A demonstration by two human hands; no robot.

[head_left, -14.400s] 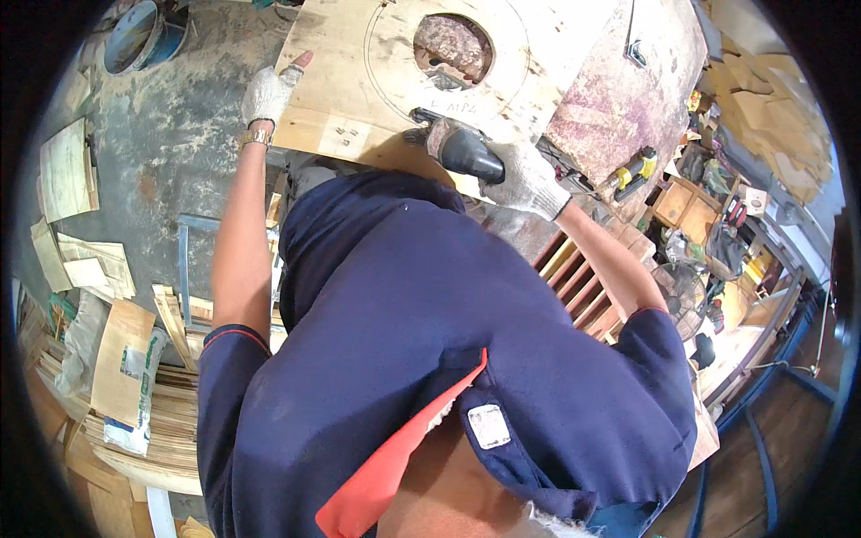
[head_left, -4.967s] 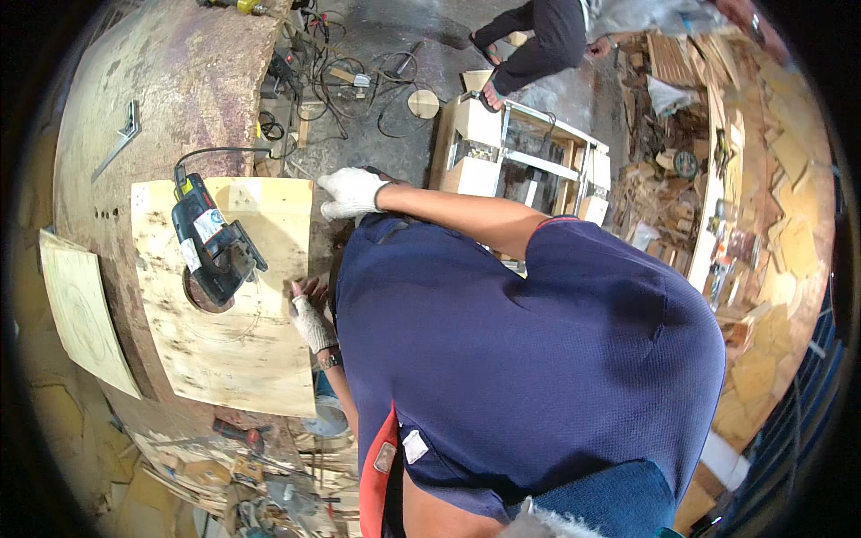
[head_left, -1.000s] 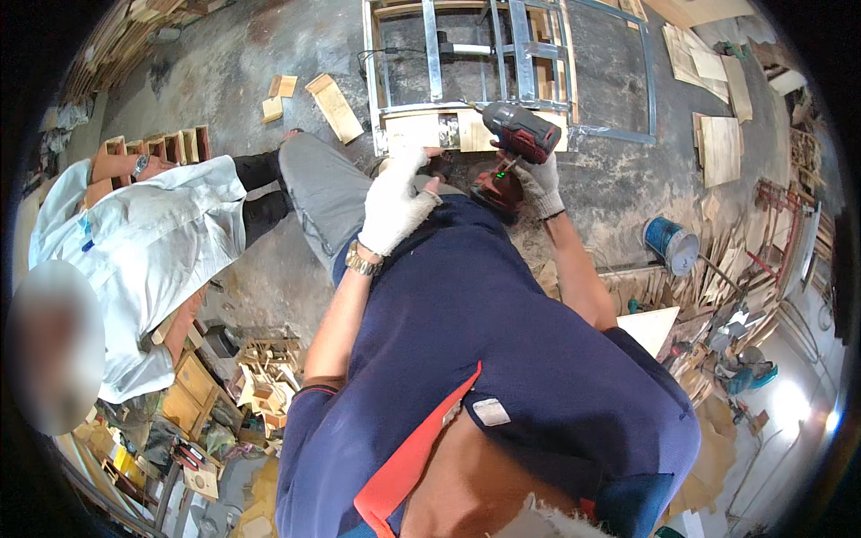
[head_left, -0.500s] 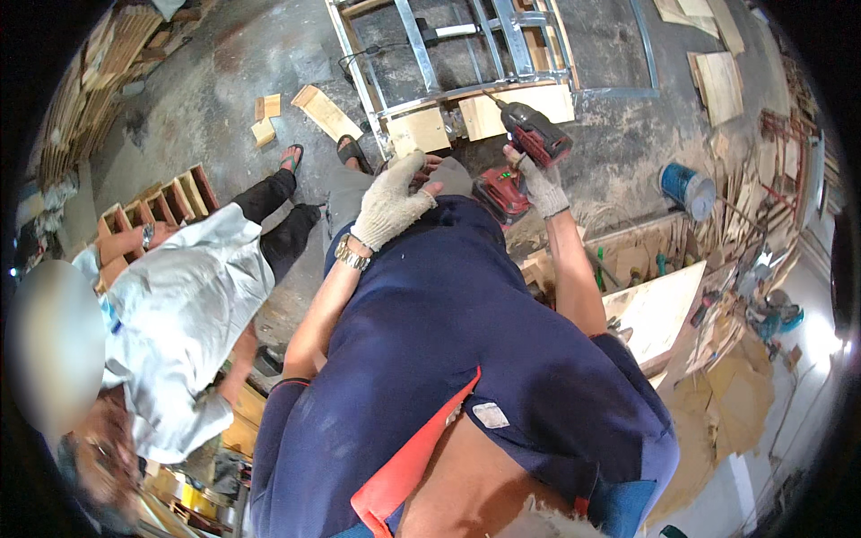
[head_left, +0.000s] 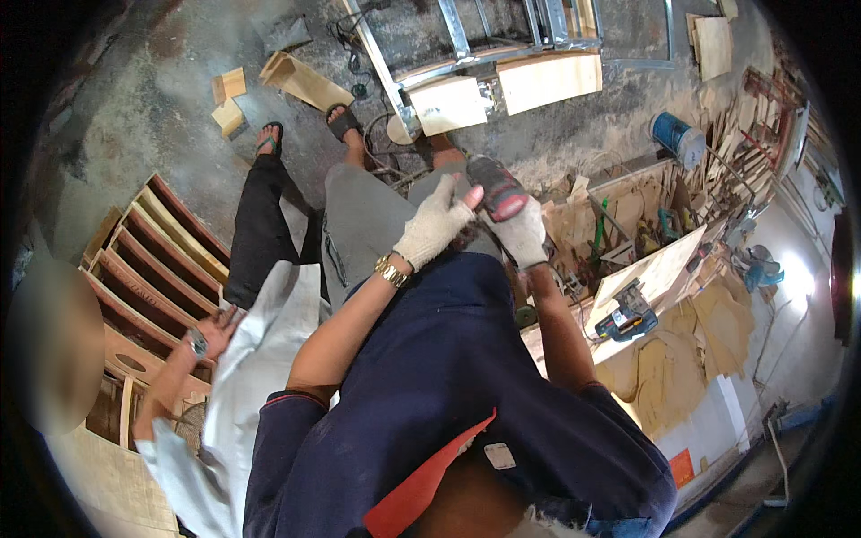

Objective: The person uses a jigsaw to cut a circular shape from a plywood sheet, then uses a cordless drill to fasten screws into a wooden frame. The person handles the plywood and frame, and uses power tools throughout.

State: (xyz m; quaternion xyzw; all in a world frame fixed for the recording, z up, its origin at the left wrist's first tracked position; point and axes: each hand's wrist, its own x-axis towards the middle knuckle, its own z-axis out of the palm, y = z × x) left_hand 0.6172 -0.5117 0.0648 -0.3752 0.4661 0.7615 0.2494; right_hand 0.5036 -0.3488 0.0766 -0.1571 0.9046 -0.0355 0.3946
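On drill (head_left: 495, 186), perhaps lettering; blurred

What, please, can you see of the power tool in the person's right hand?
The power tool is dark grey and red, apparently plastic-cased, with a rounded body. It slants in the picture, dark end up-left, red end down-right. The gloved right hand holds it; no handle shows. The gloved left hand has its thumb close by; contact is unclear.
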